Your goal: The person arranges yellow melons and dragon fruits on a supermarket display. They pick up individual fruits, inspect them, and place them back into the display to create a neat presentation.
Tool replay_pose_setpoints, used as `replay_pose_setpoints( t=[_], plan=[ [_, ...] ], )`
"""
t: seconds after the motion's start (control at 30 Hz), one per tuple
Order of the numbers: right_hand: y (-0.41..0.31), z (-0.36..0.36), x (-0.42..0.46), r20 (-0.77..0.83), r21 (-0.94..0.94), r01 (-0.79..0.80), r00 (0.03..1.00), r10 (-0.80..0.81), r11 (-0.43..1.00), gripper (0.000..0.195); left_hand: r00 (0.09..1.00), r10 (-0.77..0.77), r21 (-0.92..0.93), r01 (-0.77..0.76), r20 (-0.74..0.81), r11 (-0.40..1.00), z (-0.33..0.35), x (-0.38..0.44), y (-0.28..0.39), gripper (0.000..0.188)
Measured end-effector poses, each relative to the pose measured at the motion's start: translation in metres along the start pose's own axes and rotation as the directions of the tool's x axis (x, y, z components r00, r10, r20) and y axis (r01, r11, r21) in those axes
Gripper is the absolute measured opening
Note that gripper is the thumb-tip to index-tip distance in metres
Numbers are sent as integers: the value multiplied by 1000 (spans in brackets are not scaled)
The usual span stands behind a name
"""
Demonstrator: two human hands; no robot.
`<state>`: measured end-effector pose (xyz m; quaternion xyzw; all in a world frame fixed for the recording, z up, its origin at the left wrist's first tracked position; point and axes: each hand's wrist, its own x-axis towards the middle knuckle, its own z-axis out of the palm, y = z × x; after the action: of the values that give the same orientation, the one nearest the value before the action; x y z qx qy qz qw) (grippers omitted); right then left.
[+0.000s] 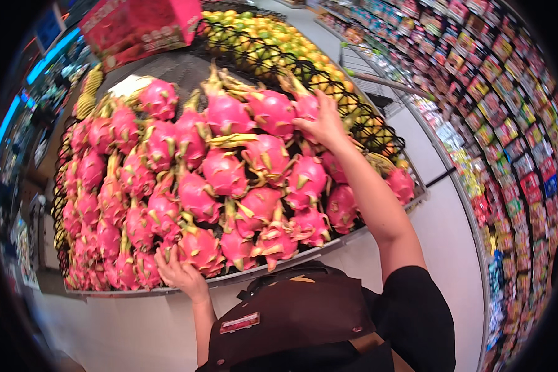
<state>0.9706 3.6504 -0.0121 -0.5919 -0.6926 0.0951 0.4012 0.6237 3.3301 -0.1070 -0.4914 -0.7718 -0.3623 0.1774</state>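
Rows of pink dragon fruit (223,172) with yellow-green stems fill a sloping display stand (232,278) before me. My right hand (324,122) reaches to the upper right of the pile, its fingers around a dragon fruit (307,107) that is partly hidden by the hand. My left hand (180,274) rests low at the stand's front edge, fingers spread and touching the fruit there. Beside it lies a larger dragon fruit (201,251). Whether the left fingertips press on one fruit or several cannot be told.
Green and orange citrus fruit (260,35) lies behind black netting (279,60) at the back and right. A pink printed box (144,32) stands at the back left, near fruit in yellow foam netting (89,90). Shelves of packaged goods (493,107) and a wire cart (367,74) are to the right.
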Motion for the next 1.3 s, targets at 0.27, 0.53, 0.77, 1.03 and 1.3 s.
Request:
replay_pose_setpoints(
  t=[0.27, 0.53, 0.77, 1.03, 1.3],
  plan=[
    [-20, -14, -16, -389, -88, 439, 811, -437, 894, 79, 996, -84, -19, 84, -21, 996, -2, -3, 12, 26],
    [-195, 11, 73, 49, 818, 100, 969, -242, 567, 73, 993, -113, 9, 113, -45, 994, -1, -7, 7, 24],
    [-228, 143, 162, 337, 370, -13, 934, -121, 929, 93, 991, -102, -19, 100, -82, 995, -1, 2, 13, 22],
    [-231, 111, 185, 615, 329, 288, 657, -435, 900, 71, 991, -92, -12, 91, -94, 996, 1, -3, 10, 19],
    [-232, 122, 129, 229, 139, 317, 911, -342, 938, 49, 985, 119, 52, -114, -127, 992, 7, 3, -1, 28]
  ],
)
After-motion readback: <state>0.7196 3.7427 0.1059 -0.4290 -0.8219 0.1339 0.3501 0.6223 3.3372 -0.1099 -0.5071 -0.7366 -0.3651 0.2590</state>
